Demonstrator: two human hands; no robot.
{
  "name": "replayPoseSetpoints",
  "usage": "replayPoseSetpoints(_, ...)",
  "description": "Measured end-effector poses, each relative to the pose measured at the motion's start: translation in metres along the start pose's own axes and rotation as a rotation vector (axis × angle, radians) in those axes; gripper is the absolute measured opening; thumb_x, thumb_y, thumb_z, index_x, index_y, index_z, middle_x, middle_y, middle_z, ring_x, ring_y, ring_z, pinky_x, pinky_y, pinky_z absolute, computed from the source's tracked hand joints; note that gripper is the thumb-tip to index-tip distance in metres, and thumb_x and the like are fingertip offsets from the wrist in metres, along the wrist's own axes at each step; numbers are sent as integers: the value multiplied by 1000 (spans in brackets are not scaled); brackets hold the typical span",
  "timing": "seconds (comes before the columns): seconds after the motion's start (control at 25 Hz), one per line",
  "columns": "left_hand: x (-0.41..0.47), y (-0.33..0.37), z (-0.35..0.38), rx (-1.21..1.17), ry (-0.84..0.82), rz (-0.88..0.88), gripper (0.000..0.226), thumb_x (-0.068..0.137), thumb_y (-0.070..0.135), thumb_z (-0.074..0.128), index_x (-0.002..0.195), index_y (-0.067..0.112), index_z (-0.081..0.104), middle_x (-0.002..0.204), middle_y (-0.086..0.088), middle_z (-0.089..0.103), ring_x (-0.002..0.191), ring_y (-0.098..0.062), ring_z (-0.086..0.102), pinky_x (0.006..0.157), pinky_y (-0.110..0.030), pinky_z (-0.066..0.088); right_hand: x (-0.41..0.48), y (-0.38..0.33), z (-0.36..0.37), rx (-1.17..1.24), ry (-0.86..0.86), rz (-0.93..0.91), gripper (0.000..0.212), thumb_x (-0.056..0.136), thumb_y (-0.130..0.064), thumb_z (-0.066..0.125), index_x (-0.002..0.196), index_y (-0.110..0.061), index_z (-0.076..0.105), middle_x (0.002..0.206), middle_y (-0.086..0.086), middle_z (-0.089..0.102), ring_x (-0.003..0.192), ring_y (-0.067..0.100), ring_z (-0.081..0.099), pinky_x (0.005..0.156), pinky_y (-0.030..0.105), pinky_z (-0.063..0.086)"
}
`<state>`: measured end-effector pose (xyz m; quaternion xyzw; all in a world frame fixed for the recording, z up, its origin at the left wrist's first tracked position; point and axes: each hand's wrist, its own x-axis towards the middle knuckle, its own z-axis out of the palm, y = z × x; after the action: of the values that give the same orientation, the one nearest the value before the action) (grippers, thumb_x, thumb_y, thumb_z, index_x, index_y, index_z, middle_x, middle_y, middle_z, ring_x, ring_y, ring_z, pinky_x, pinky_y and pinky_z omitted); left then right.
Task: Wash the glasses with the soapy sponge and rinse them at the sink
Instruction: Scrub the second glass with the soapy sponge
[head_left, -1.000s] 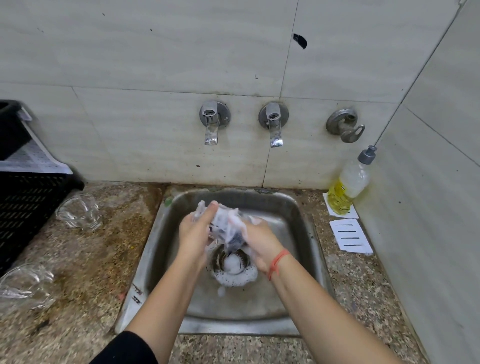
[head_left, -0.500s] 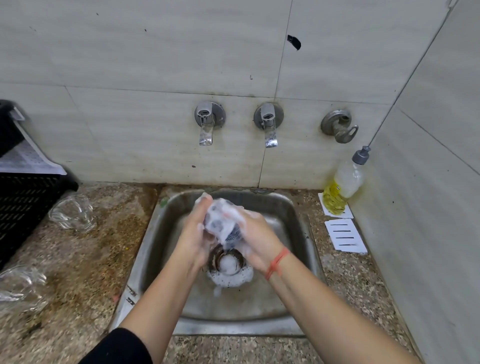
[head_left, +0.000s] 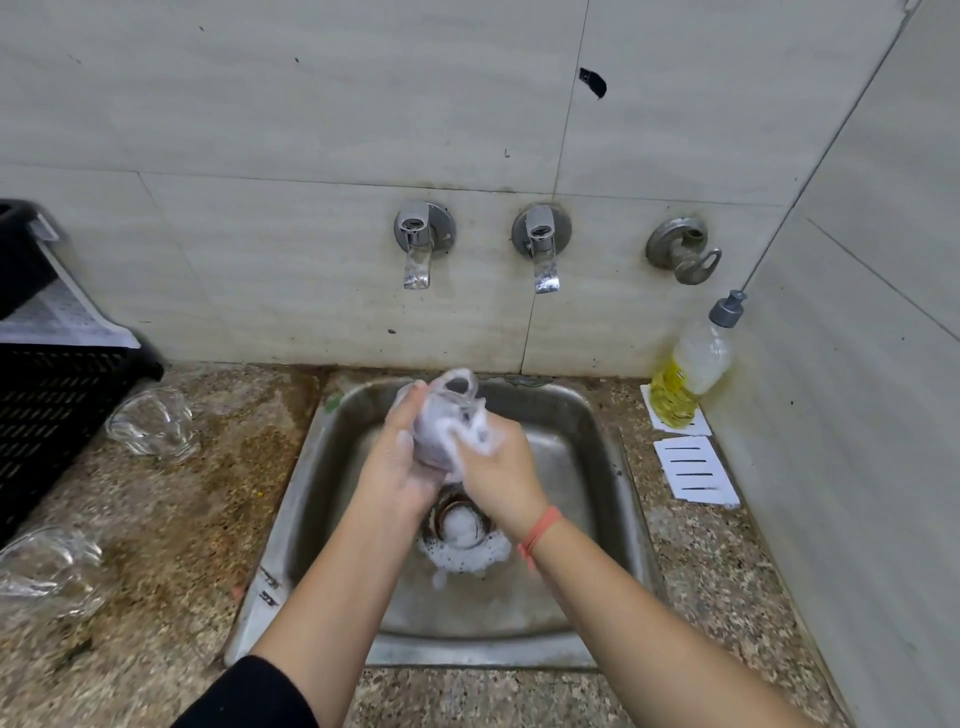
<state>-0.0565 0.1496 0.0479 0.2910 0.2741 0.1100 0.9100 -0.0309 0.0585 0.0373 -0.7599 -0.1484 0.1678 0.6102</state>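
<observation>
Head view: both hands meet over the steel sink (head_left: 613, 467), above its drain.
Sink contents: a mound of white foam (head_left: 465, 545) sits on the drain; the basin floor is wet.
Held glass (head_left: 441, 421): coated in suds, raised above the basin, its long axis tilted with the open mouth toward the back wall and upward.
Left hand (head_left: 397, 457): fingers wrapped round the glass from the left, gripping its body.
Right hand (head_left: 501, 478): closed on a foam-covered sponge (head_left: 480, 441) pressed against the glass's right side; the sponge itself is mostly hidden by suds.
Desk (head_left: 171, 519): two clear glasses to the left of the sink, the nearer glass (head_left: 49, 566) and the farther glass (head_left: 153, 423), both apparently lying on their sides.
Crate (head_left: 47, 415): black, at the left edge; contents cannot be made out.
Soap bottle (head_left: 691, 369): upright in the right corner, yellow liquid in its lower part.
Taps (head_left: 418, 244): no water running.
</observation>
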Motion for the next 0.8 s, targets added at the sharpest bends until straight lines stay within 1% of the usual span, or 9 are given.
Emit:
replayPoseSetpoints(0.08, 3, 0, 4, -29, 38, -79, 25, 94, 26, 56, 87, 3, 62, 68, -15, 70, 63, -25, 70, 65, -36, 57, -4, 4, 1, -200, 46, -108, 39, 82, -27, 60, 53, -8, 43, 51, 13, 46, 53, 15, 41, 55, 39, 38)
replayPoseSetpoints(0.12, 3, 1, 4, -28, 31, -68, 23, 91, 24, 58, 85, 2, 62, 70, -15, 69, 63, -26, 69, 64, -35, 58, -6, 4, 1, 34, 25, -46, 39, 85, -28, 61, 57, -4, 51, 55, 18, 49, 55, 16, 46, 57, 39, 41)
replayPoseSetpoints(0.2, 6, 0, -3, -8, -40, 16, 13, 82, 17, 64, 82, 5, 64, 80, -14, 68, 71, -26, 69, 64, -37, 60, -3, -5, -4, 726, -152, 228, 37, 95, -35, 56, 93, 0, 70, 85, 20, 68, 78, 21, 66, 76, 40, 54)
replayPoseSetpoints(0.28, 4, -2, -9, -3, -138, 71, 11, 77, 19, 66, 76, 9, 71, 85, -13, 70, 78, -25, 70, 68, -39, 59, -1, -4, -7, 998, -255, 381, 47, 97, -38, 51, 119, 2, 62, 115, 22, 65, 104, 29, 66, 94, 43, 51)
replayPoseSetpoints(0.4, 3, -5, -9, -91, -205, 42, 19, 77, 26, 66, 72, 9, 73, 80, -11, 71, 74, -24, 71, 64, -36, 59, -1, -4, -6, 689, -146, 189, 38, 93, -29, 57, 104, 6, 65, 103, 26, 68, 102, 35, 65, 95, 47, 48)
replayPoseSetpoints(0.52, 8, -3, -4, -148, -168, -95, 31, 85, 35, 65, 97, 7, 68, 87, -12, 71, 79, -25, 71, 63, -34, 58, -4, -5, -11, 114, -53, -109, 28, 80, -26, 64, 90, 0, 62, 89, 14, 70, 86, 24, 66, 83, 38, 53)
replayPoseSetpoints(0.64, 11, 12, -2, -89, -194, -251, 39, 87, 36, 59, 86, -1, 70, 86, -14, 70, 78, -28, 70, 69, -39, 59, -5, -1, -12, -450, -17, -361, 32, 71, -30, 61, 90, -5, 58, 92, 5, 61, 83, 20, 58, 73, 39, 50)
replayPoseSetpoints(0.72, 16, 19, -2, 17, -211, -283, 41, 86, 33, 63, 97, -6, 65, 96, -19, 68, 86, -32, 69, 76, -44, 58, -5, 4, -13, -491, -46, -394, 31, 72, -29, 61, 93, -6, 59, 95, 4, 60, 86, 18, 58, 76, 40, 50)
replayPoseSetpoints(0.8, 16, 19, -3, -10, -234, -243, 55, 67, 21, 82, 110, -2, 56, 104, -20, 63, 93, -33, 66, 78, -48, 57, -2, 4, -20, -173, -136, -225, 33, 76, -25, 64, 103, -6, 62, 103, 10, 67, 98, 23, 63, 89, 44, 51)
